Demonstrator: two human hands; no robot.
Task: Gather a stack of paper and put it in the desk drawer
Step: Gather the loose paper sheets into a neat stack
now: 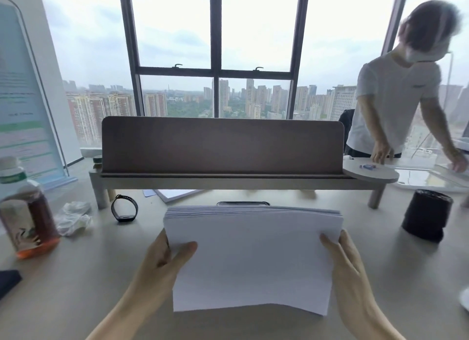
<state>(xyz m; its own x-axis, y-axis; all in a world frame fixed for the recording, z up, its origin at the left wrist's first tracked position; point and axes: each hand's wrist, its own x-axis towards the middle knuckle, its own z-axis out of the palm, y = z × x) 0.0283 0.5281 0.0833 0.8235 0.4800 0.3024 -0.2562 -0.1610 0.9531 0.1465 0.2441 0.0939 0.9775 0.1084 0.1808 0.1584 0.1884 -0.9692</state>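
We hold the stack of paper (253, 253) between both hands, lifted clear of the worktop (106, 276) and straight in front of us. Our left hand (165, 258) and right hand (347, 261) are each closed on a short side edge, thumbs on top. The stack's long axis runs left to right, so both hands are equally near it. The drawer is out of sight (presumably below the near edge), so we judge the stack must come back toward us and down.
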